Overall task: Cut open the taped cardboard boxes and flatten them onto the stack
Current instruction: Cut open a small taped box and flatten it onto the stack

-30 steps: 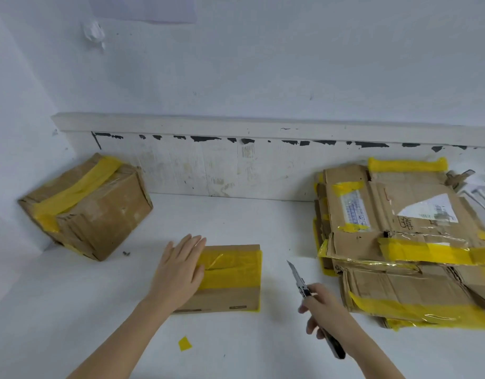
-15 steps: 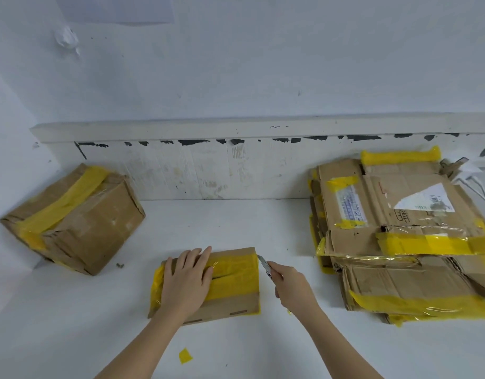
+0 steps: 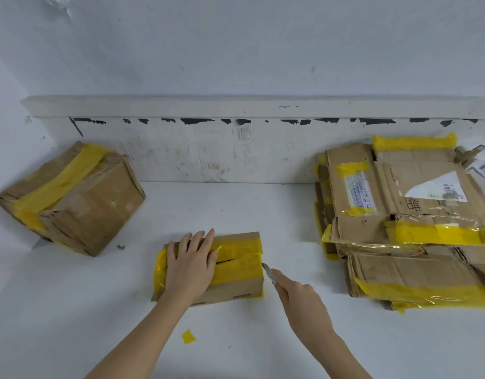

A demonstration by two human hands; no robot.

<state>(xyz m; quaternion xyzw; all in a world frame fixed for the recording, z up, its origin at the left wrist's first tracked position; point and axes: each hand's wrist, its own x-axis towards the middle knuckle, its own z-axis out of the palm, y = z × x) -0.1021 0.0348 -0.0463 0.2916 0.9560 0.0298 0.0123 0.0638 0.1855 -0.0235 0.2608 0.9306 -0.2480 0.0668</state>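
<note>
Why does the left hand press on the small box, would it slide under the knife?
Probably: the small box looks light, on a smooth white table. The left hand lies flat on it. Its cardboard seems stiff.

White table [image 3: 230,203] carries two taped boxes [image 3: 71,198] [image 3: 235,272], flattened stack [image 3: 405,228], tape scrap [image 3: 188,336].

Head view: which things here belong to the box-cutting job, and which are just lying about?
Part of the job:
- small taped box, pressed flat by the left hand
- utility knife, gripped by the right hand, tip at the box's right end
- large taped box, uncut
- stack of flattened boxes

Lying about:
- yellow tape scrap
- white cables
</note>
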